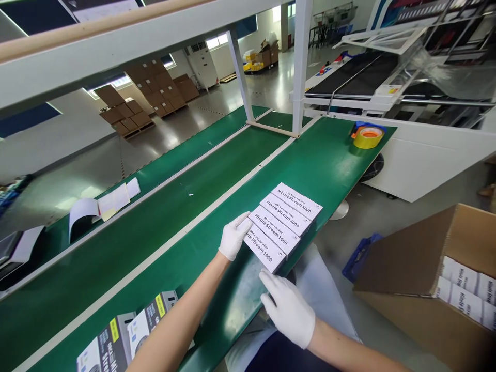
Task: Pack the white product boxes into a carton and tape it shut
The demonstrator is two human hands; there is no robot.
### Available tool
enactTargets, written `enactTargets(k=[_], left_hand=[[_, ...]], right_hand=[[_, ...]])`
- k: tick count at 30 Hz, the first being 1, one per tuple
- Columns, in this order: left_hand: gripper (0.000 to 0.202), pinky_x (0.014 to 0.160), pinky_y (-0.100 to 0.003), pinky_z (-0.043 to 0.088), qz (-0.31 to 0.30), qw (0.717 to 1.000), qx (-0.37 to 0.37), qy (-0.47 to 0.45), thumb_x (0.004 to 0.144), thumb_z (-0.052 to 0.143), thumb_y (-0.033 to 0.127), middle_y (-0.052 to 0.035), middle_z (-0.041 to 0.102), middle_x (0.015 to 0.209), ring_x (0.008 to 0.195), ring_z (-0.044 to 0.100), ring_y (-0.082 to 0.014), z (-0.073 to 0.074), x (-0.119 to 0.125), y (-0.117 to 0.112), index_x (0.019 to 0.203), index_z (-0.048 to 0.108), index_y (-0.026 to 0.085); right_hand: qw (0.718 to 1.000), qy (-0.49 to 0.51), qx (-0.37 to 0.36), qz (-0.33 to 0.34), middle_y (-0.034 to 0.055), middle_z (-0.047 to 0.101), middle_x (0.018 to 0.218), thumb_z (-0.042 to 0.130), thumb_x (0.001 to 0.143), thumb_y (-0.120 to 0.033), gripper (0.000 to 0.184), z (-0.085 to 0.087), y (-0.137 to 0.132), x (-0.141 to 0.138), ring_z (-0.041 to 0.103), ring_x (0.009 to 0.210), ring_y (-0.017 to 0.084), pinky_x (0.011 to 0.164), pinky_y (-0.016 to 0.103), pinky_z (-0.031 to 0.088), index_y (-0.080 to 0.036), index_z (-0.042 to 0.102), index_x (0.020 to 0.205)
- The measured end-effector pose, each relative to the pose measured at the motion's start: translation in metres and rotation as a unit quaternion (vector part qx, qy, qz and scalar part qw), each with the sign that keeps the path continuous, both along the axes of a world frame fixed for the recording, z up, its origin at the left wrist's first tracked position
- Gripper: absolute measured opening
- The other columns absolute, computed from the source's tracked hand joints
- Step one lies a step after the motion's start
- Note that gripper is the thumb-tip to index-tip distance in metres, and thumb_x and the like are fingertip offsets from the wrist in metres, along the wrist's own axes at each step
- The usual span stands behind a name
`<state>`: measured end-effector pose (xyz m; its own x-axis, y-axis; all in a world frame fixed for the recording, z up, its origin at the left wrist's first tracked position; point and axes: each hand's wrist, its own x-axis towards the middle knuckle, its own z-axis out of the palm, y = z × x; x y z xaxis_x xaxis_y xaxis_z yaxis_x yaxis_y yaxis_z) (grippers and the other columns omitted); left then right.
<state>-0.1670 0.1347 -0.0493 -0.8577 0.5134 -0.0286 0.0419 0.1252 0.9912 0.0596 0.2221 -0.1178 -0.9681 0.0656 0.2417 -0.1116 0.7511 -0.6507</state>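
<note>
Left hand [234,236], grip unclear, and open right hand [290,307] are apparently aligning the box [265,249] between them, next needing even pressure.

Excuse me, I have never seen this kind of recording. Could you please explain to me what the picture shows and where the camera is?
There is no machine doing the handling here. A person works with two hands in white gloves: the left hand and the right hand. The camera is worn on the head and looks forward and down, so the arms come in from the bottom.

On the green table lie four white boxes side by side. The left hand touches the nearest one; whether it grips it is unclear. The right hand is open, its fingertips at that box's near corner.

Also on the table are a roll of yellow tape and, partly behind the left arm, dark printed boxes. At right, a brown carton contains more white boxes.
</note>
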Motion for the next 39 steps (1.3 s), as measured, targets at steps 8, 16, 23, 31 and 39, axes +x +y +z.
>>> enactTargets(k=[8, 16, 23, 31, 39], left_hand=[[0.075, 0.111, -0.048, 0.056, 0.02, 1.0, -0.014, -0.014, 0.084, 0.083, 0.06, -0.0108, 0.068, 0.138, 0.128, 0.064, -0.0372, -0.001, 0.01, -0.006, 0.143, 0.068, 0.015], [0.065, 0.111, -0.045, 0.055, 0.015, 1.0, -0.004, 0.013, 0.088, 0.08, 0.056, -0.0108, 0.068, 0.139, 0.127, 0.065, -0.034, -0.003, 0.005, 0.003, 0.137, 0.071, 0.015], [0.061, 0.11, -0.045, 0.056, 0.017, 1.0, 0.001, 0.014, 0.088, 0.079, 0.053, -0.0109, 0.068, 0.138, 0.125, 0.066, -0.0333, -0.001, 0.0, 0.004, 0.135, 0.072, 0.015], [0.067, 0.115, -0.045, 0.054, 0.013, 1.0, 0.001, 0.003, 0.087, 0.08, 0.056, -0.0109, 0.068, 0.138, 0.129, 0.064, -0.0341, 0.001, 0.003, 0.001, 0.139, 0.07, 0.014], [0.06, 0.114, -0.045, 0.053, 0.06, 0.998, 0.002, 0.023, 0.085, 0.081, 0.053, -0.0113, 0.069, 0.136, 0.128, 0.064, -0.0334, 0.004, 0.001, 0.004, 0.131, 0.075, 0.014]], right_hand=[[0.999, 0.022, -0.002, 0.044, 0.0097, 0.069, 0.13, 0.052, 0.098, -0.014, 0.034, 0.008, 0.007, 0.003, 0.068, 0.112, 0.027, 0.097, 0.043, 0.056, -0.018, 0.066, 0.129], [0.998, 0.054, 0.012, 0.028, 0.0061, 0.072, 0.103, 0.049, 0.101, -0.016, 0.022, 0.009, 0.012, -0.008, 0.065, 0.087, 0.022, 0.082, 0.034, 0.049, -0.02, 0.068, 0.111], [0.999, 0.013, -0.046, -0.005, -0.0016, 0.056, 0.071, 0.052, 0.101, -0.016, 0.029, 0.01, 0.028, 0.0, 0.052, 0.07, 0.017, 0.071, 0.033, 0.037, -0.02, 0.052, 0.072], [0.972, 0.103, -0.148, -0.152, 0.0028, 0.056, 0.089, 0.061, 0.098, -0.027, 0.019, -0.001, 0.069, -0.011, 0.054, 0.087, 0.021, 0.08, 0.036, 0.043, -0.02, 0.052, 0.083], [0.97, 0.097, -0.153, -0.162, 0.0028, 0.055, 0.09, 0.068, 0.094, -0.028, 0.022, -0.01, 0.048, -0.022, 0.053, 0.088, 0.021, 0.081, 0.037, 0.042, -0.021, 0.05, 0.083]])
